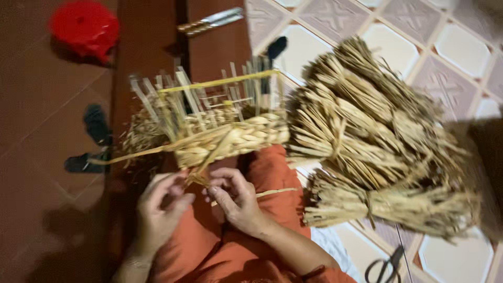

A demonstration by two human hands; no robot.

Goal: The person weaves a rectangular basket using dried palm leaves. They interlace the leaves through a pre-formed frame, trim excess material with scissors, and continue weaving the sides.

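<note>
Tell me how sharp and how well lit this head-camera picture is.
Head view: motion blur smears the whole frame, so the half-woven straw basket and the dried straw bundles lose fine detail; the left hand and right hand are soft-edged. Light falls mostly on the tiled floor at right; the brown floor at left is dim, and a dark shadow covers the right edge.

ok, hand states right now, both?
Left hand: closed, pinching a straw strand under the half-woven basket.
Right hand: closed on the same strand.
</note>
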